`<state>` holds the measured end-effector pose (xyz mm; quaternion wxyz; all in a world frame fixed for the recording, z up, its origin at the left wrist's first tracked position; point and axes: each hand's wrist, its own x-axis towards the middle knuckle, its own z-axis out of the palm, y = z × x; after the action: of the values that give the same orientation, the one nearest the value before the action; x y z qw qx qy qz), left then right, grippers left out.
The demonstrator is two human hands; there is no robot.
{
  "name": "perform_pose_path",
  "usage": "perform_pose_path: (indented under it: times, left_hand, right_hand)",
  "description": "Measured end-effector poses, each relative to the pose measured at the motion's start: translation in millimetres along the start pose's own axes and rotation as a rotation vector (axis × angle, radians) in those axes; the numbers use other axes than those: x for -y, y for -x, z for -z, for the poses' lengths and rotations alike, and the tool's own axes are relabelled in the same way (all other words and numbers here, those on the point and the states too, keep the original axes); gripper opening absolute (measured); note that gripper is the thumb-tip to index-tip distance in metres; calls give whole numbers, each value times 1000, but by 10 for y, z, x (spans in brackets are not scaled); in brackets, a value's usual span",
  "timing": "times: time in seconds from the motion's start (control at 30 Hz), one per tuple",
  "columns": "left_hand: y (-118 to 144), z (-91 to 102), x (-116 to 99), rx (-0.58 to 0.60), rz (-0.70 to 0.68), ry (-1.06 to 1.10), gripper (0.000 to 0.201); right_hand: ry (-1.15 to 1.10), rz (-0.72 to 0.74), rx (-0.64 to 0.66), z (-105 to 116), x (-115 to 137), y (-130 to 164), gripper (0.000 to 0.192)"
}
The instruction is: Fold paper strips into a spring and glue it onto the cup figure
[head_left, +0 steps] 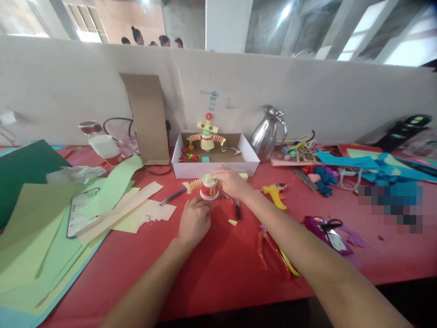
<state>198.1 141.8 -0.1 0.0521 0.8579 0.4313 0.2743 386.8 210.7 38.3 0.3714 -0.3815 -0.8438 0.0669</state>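
Small red-and-white cup (209,188) standing upright on the red table (218,269), just in front of the white box (214,169). A folded paper spring (193,184) sticking out of the cup's left side. Right hand (230,181) reaching in from the right, fingers curled over the cup's top and right edge, touching it — a loose hold rather than a full grasp. Left hand (194,221) resting on the table just below and to the left of the cup, knuckles up, fingers bent under; fingertips close to the cup's base, though contact hard to tell, and whether anything sits inside that hand cannot be told. So: cup between the two hands, right hand above and beside it, left hand nearer the body.

Inside the box, a paper figure (207,134) with yellow head and orange spring arms (standing upright at the back), plus small red bits. Left of the cup, a pen (172,197) lying beside strips of pale paper (119,212). Right of the hands, a small knife (238,210), a yellow glue gun (276,195) and red scissors (269,248) — all lying apart from the cup. Metal jug (268,133) behind the box by the wall.
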Motion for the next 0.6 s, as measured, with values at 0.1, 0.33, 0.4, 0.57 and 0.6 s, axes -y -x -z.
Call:
perform_pose_path:
  times: [0.1, 0.33, 0.4, 0.57, 0.6]
  left_hand:
    - [13, -8, 23, -9, 15, 32, 40]
    - [31, -21, 84, -36, 5, 81, 37]
    - [30, -18, 83, -46, -4, 86, 36]
    - [27, 7, 80, -80, -19, 79, 38]
    - [28, 12, 84, -82, -27, 83, 37]
  right_hand:
    - [-26, -54, -52, 80, 9, -48, 46]
    - [3, -129, -239, 398, 107, -45, 57]
    - [25, -154, -324, 484, 196, 20, 51]
    - [0, -298, -350, 471, 489, 369, 38]
    - [-18, -320, -314, 426, 541, 461, 37]
